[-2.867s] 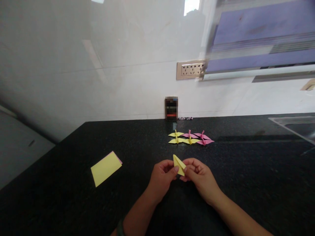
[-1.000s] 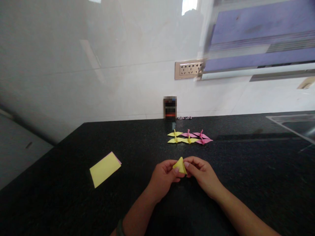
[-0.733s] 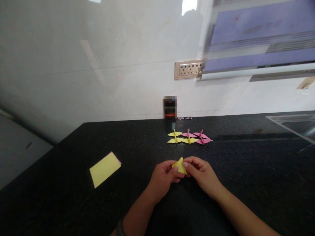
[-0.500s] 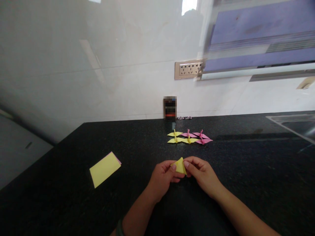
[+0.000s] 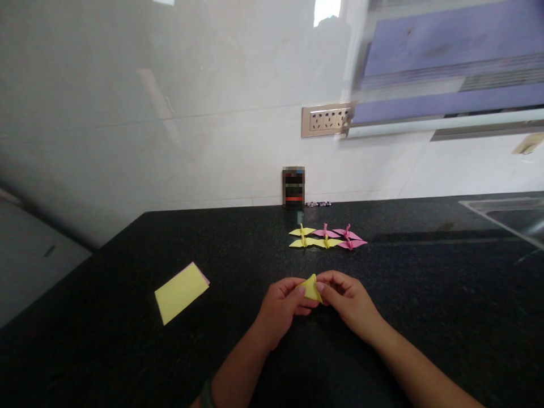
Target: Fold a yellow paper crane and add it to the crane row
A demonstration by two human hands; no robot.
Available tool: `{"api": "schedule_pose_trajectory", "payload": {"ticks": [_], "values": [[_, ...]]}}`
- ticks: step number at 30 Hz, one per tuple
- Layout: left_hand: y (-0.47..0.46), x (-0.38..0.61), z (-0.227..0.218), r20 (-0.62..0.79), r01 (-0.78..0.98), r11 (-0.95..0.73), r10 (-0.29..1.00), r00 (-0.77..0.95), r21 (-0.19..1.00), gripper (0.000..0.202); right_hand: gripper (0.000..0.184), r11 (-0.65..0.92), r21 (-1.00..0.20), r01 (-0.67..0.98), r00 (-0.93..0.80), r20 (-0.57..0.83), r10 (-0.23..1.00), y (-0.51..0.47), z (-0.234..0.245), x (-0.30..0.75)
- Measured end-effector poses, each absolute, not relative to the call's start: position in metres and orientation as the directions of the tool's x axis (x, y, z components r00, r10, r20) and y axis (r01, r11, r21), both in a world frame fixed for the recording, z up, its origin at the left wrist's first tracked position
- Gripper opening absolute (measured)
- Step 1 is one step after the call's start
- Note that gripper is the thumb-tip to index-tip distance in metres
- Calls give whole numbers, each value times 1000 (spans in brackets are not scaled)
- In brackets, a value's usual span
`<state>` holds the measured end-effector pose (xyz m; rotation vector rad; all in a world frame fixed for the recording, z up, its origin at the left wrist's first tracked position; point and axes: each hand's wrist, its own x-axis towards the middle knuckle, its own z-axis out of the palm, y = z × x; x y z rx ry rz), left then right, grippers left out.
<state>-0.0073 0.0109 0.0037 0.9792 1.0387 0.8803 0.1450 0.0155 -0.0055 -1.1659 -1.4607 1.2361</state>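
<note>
A small piece of folded yellow paper (image 5: 311,288) is held up between both hands over the dark countertop. My left hand (image 5: 280,306) pinches its left side, thumb on the front and fingers behind. On the right edge, my right hand (image 5: 346,297) grips it between thumb and index finger. Just beyond the hands sit several folded paper cranes in two rows, among them a yellow crane (image 5: 326,242) and a pink crane (image 5: 351,243). Off to the left lies a stack of yellow paper (image 5: 182,293), with a pink sheet edge showing beneath.
Against the tiled wall stands a dark, pixelated box (image 5: 293,187), with a beaded strand (image 5: 318,204) beside it. A sink rim (image 5: 497,224) is set into the countertop (image 5: 238,238) at the right. A socket panel (image 5: 327,119) is on the wall.
The folded paper's top has dipped slightly and its right edge looks pressed closer. My right thumb and fingers have shifted a little to the left. All else stays in place.
</note>
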Motion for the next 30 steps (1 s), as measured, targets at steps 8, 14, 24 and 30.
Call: {"api": "schedule_pose_trajectory", "payload": {"ticks": [8, 14, 24, 30], "values": [[13, -9, -4, -327, -245, 388, 910, 256, 889, 11, 15, 290, -904, 313, -200, 236, 951, 13, -7, 146], [12, -9, -5, -339, -283, 410, 901, 270, 867, 13, 14, 458, -751, 476, -267, 373, 889, 9, 0, 146], [10, -6, -6, -325, -245, 390, 907, 267, 888, 21, 21, 593, -386, 707, -426, 436, 792, 10, -2, 152], [9, -4, -8, -361, -196, 414, 897, 255, 889, 19, 17, 574, -288, 767, -457, 383, 803, 13, -2, 154]]}}
